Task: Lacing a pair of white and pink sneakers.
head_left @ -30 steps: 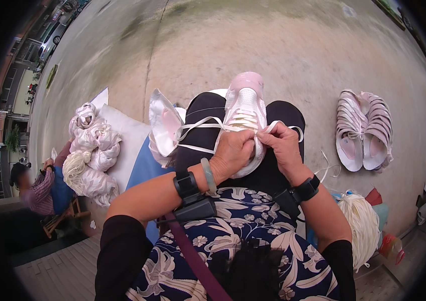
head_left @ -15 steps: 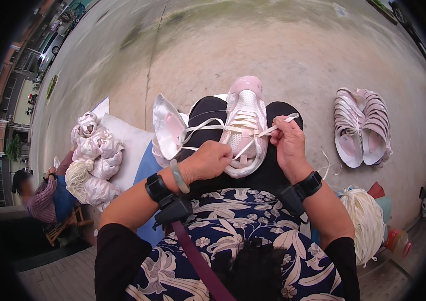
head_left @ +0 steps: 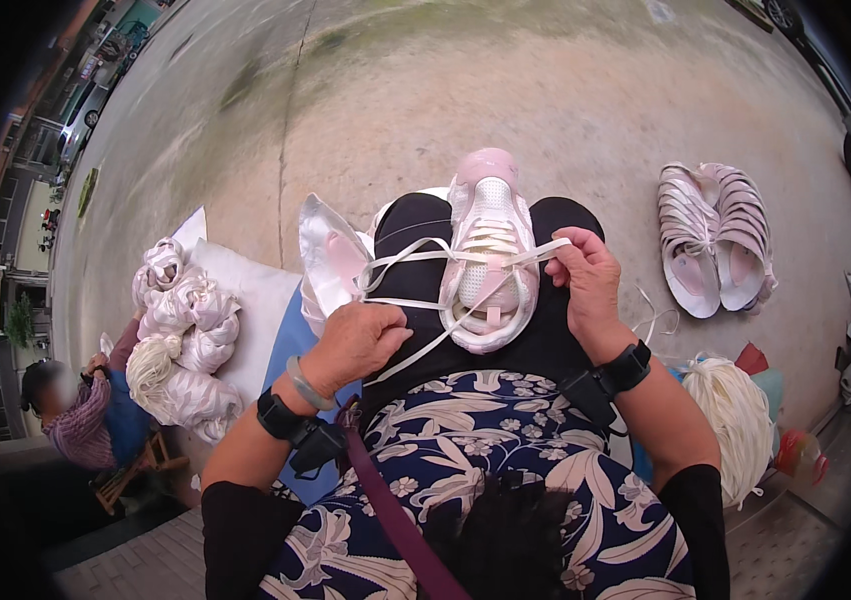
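A pink and white sneaker [head_left: 490, 335] rests between my black-trousered knees, its toe pointing away from me. White shoelace [head_left: 493, 238] crosses its tongue in rows. My right hand [head_left: 590, 285] pinches one lace end, stretched out to the right of the shoe. On the left, my left hand [head_left: 357, 340] is closed, and a long lace strand slants from the shoe down to it; the fingertips are partly hidden. Other lace loops reach from the shoe's left side over my left knee. A second, pale shoe upper [head_left: 330, 255] lies against that knee.
Bundled pink and white shoe uppers [head_left: 190, 310] lie on a white sheet at left. Nested uppers [head_left: 715, 240] sit on the ground at right. A hank of white laces [head_left: 730, 430] hangs near my right elbow. Another person [head_left: 85, 410] sits at far left.
My left hand has moved left and toward me, away from the shoe, and the lace strand has drawn out longer with it. My right hand still pinches its lace, slightly shifted right.
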Tool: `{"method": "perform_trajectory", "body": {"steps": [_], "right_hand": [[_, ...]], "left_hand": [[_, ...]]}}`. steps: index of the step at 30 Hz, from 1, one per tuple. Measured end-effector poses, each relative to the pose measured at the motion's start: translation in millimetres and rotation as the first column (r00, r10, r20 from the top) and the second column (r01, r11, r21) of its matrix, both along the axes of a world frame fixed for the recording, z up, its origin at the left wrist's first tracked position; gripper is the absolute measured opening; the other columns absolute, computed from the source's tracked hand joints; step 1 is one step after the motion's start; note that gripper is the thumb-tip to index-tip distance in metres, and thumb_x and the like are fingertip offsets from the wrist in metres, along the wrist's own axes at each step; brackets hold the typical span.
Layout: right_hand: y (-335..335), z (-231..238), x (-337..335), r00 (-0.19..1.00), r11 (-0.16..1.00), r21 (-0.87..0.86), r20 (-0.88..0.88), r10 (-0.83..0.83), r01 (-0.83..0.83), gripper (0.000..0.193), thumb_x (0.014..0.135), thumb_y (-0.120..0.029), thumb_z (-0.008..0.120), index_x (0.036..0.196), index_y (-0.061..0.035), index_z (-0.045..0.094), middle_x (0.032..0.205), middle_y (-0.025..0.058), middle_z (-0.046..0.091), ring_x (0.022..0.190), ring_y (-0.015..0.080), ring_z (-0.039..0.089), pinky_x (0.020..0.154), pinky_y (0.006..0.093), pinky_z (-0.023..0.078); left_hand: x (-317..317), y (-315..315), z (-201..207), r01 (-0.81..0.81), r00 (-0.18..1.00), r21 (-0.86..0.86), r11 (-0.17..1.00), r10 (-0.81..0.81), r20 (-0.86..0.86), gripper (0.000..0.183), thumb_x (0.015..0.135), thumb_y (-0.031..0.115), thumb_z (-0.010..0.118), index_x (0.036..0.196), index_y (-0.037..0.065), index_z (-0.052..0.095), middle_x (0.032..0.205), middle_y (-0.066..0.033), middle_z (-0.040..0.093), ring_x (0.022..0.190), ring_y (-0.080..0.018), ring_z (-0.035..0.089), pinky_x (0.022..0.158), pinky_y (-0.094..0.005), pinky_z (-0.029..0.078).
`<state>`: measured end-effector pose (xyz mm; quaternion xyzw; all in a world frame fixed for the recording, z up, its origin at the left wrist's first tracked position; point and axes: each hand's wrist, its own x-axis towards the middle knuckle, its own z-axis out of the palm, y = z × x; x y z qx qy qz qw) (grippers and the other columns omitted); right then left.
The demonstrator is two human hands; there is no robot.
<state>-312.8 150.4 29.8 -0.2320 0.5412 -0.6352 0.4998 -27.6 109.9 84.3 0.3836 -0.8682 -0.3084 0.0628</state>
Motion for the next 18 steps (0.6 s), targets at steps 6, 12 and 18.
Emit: {"method": "perform_trajectory", "body": {"steps": [6, 12, 18], "right_hand": [[11, 6, 4, 0.697, 0.993, -0.117, -0.711, -0.098, 0.019, 0.021, 0.075, 0.001, 0.055, 0.096, -0.0034, 0.058, 0.084, 0.003, 0.058, 0.082, 0.0139, 0.055, 0.07, 0.0275, 0.043], [-1, 46, 26, 0.221, 0.856, -0.329, -0.94, -0.258, -0.4, 0.014, 0.064, -0.004, 0.064, 0.078, -0.0079, 0.061, 0.081, 0.0042, 0.056, 0.081, 0.0231, 0.053, 0.074, 0.0367, 0.037], [-18, 26, 51, -0.016, 0.847, -0.074, -0.995, -0.097, -0.526, 0.004, 0.068, -0.014, 0.063, 0.07, -0.0114, 0.061, 0.071, 0.0035, 0.053, 0.075, 0.0214, 0.052, 0.073, 0.0389, 0.033]], "left_hand": [[-71, -18, -13, -0.084, 0.956, -0.392, 0.916, -0.036, -0.29, 0.033, 0.073, 0.015, 0.068, 0.1, 0.0, 0.056, 0.081, -0.0139, 0.06, 0.068, -0.0296, 0.059, 0.059, -0.0348, 0.048], [-69, -12, -27, -0.077, 0.99, -0.407, 0.91, 0.021, -0.14, 0.033, 0.072, 0.017, 0.067, 0.096, -0.001, 0.053, 0.076, -0.0147, 0.057, 0.069, -0.0306, 0.059, 0.06, -0.0377, 0.048], [-68, -16, -37, -0.145, 0.968, -0.28, 0.949, 0.077, -0.237, 0.022, 0.076, 0.013, 0.062, 0.091, 0.0, 0.055, 0.073, -0.0168, 0.057, 0.069, -0.0332, 0.058, 0.06, -0.0384, 0.047]]}}
